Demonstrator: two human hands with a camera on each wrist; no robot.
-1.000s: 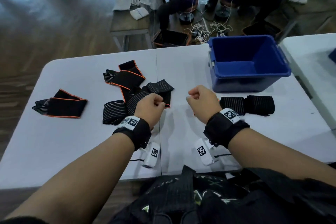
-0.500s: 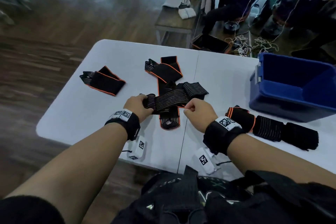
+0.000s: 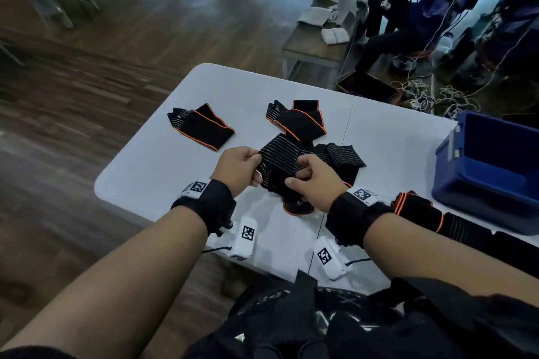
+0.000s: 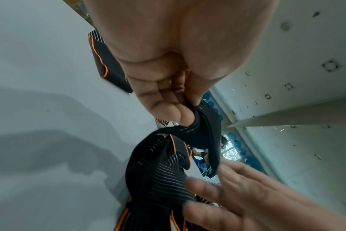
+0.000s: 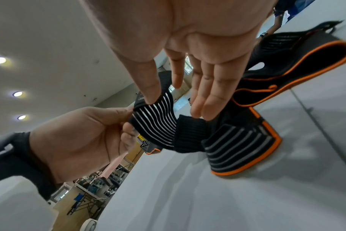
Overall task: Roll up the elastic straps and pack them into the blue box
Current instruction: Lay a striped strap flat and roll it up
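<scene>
Above the white table [image 3: 151, 160], my left hand [image 3: 237, 167] pinches the end of a black, white-striped elastic strap [image 3: 280, 159]; my right hand [image 3: 313, 183], fingers nearly straight, pinches alongside. Rolling tightly from here, edges aligned, should suit the blue plastic box [image 3: 493, 181], well apart.

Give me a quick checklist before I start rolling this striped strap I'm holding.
1. Left hand grips the striped strap end: ok.
2. Right hand pinches the same strap between thumb and forefinger: ok.
3. Strap free of the pile beneath: not ok, its far part still lies on other straps.
4. Strap flat and untwisted: cannot tell, it curves between the hands.
5. Blue box open, at the right: ok.
6. Rolled straps lie in front of the box, not packed: not ok.
</scene>
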